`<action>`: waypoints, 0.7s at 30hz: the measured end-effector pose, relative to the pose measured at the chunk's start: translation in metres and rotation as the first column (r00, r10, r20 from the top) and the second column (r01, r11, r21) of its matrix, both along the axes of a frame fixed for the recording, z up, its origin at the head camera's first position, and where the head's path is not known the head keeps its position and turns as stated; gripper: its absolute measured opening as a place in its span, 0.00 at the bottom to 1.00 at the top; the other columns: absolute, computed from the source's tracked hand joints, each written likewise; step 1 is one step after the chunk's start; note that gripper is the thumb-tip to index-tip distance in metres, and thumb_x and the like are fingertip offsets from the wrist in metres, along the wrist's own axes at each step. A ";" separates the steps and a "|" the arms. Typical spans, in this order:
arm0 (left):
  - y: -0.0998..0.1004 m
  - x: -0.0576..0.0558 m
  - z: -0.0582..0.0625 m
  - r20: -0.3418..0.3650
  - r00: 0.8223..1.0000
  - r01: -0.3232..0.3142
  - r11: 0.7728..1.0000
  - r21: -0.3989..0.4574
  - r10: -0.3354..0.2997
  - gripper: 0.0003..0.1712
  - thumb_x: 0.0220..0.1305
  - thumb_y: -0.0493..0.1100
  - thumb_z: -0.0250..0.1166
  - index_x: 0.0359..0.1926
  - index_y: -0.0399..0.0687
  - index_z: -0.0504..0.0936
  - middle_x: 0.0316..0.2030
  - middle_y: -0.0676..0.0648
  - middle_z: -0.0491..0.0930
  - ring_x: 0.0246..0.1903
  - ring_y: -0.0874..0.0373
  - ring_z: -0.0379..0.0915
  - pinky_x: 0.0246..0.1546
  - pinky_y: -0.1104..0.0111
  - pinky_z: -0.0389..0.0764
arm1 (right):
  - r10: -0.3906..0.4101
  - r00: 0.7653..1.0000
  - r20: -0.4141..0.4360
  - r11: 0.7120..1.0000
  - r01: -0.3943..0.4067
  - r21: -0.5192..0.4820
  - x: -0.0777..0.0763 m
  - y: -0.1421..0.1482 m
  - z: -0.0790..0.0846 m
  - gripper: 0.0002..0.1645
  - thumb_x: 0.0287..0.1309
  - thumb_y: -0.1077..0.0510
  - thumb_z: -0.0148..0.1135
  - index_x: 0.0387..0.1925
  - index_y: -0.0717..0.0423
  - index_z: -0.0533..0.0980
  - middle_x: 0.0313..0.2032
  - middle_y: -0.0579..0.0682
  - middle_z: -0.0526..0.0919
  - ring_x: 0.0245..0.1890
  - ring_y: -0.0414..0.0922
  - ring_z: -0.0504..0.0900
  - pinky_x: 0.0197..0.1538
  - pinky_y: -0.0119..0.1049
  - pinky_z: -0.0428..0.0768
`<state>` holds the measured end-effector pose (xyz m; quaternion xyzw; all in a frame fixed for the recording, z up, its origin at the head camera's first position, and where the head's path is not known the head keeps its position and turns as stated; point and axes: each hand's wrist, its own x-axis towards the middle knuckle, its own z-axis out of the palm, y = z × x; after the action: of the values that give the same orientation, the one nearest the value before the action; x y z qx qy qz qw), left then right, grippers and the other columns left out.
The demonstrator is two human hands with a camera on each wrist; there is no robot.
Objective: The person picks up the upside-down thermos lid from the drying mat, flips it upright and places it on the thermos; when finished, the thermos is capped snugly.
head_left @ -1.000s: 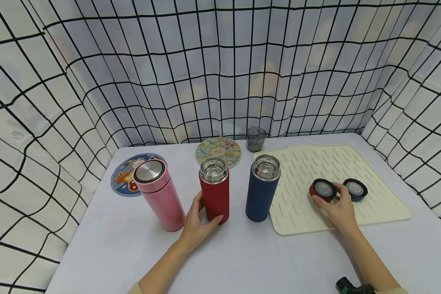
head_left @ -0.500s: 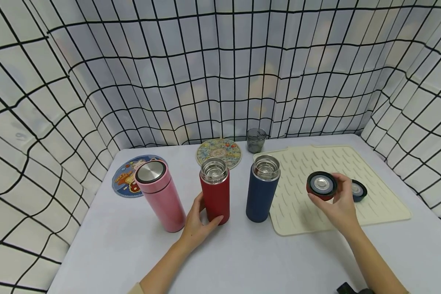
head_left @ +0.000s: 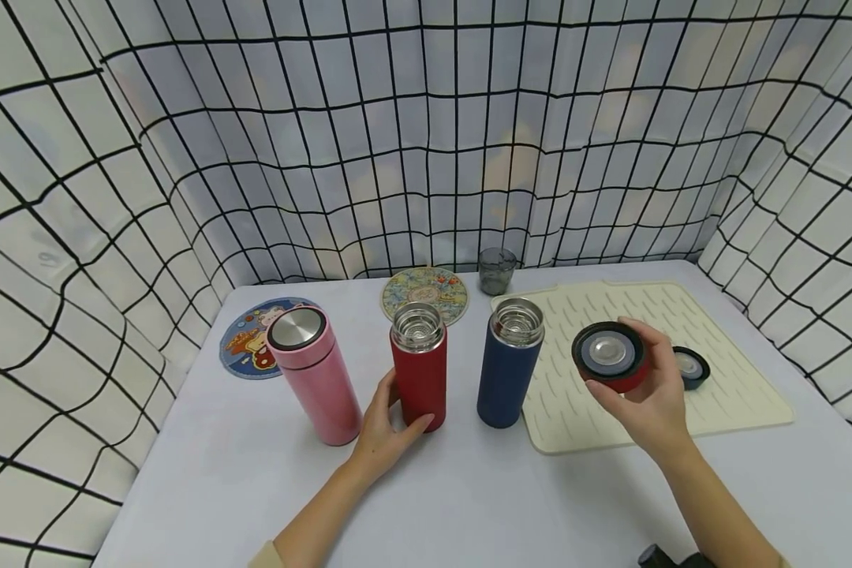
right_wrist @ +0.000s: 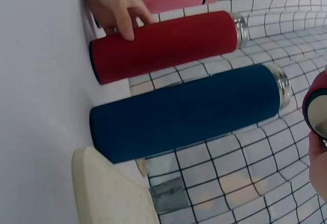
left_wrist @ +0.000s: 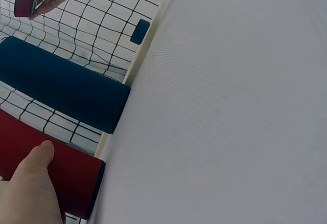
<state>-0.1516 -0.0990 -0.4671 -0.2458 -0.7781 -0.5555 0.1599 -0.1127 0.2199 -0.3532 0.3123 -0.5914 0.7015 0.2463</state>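
Observation:
My left hand (head_left: 385, 434) grips the lower part of a red thermos bottle (head_left: 420, 379), which stands upright on the table with its steel mouth uncovered. In the left wrist view the thumb (left_wrist: 38, 165) lies along the red wall. My right hand (head_left: 653, 398) holds a red bottle lid (head_left: 610, 356) by its side, raised above the cream mat, its grey inner face turned up. Between the two hands stands a blue thermos bottle (head_left: 509, 371), also uncovered. A blue lid (head_left: 692, 368) lies inner face up on the mat, partly hidden behind the right hand.
A pink thermos (head_left: 319, 383) with its lid on stands left of my left hand. Behind are two round patterned coasters, one blue (head_left: 244, 339) and one yellowish (head_left: 426, 290), and a grey glass (head_left: 496, 272). The cream mat (head_left: 575, 430) covers the right side. Black netting surrounds the table.
My right hand has lifted the red lid off the mat and moved it a little left and nearer. The left hand keeps its grip on the red bottle.

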 end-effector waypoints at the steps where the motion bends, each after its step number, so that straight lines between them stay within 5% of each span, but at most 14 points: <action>1: 0.000 -0.002 -0.003 0.014 1.000 0.002 1.000 0.005 -0.002 0.47 0.48 0.35 0.71 0.66 0.45 0.55 0.56 0.45 0.69 0.54 0.52 0.67 0.54 0.56 0.70 | 0.002 1.000 -0.004 1.000 -0.002 0.005 0.001 -0.003 0.001 0.46 0.31 0.88 0.57 0.59 0.75 0.56 0.53 0.60 0.66 0.51 0.49 0.70 0.43 0.32 0.79; 13: -0.001 -0.002 -0.004 0.032 0.999 -0.002 1.000 0.004 0.002 0.46 0.49 0.36 0.71 0.66 0.46 0.55 0.55 0.46 0.69 0.54 0.53 0.66 0.53 0.56 0.70 | 0.109 0.991 -0.082 0.989 -0.100 0.108 -0.001 -0.038 0.016 0.42 0.43 0.71 0.67 0.60 0.75 0.57 0.53 0.60 0.69 0.51 0.50 0.70 0.43 0.33 0.79; 21: 0.001 0.014 0.026 -0.003 1.000 -0.005 1.000 -0.012 0.005 0.40 0.50 0.30 0.67 0.62 0.32 0.57 0.52 0.37 0.70 0.52 0.45 0.67 0.50 0.51 0.71 | 0.108 0.990 -0.086 0.983 -0.093 0.160 -0.007 -0.068 0.022 0.46 0.43 0.62 0.71 0.58 0.74 0.54 0.53 0.62 0.66 0.53 0.50 0.68 0.47 0.33 0.77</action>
<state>-0.1373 -0.0975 -0.4415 -0.2456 -0.7819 -0.5499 0.1607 -0.1192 0.1524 -0.3311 0.3927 -0.6154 0.6493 0.2130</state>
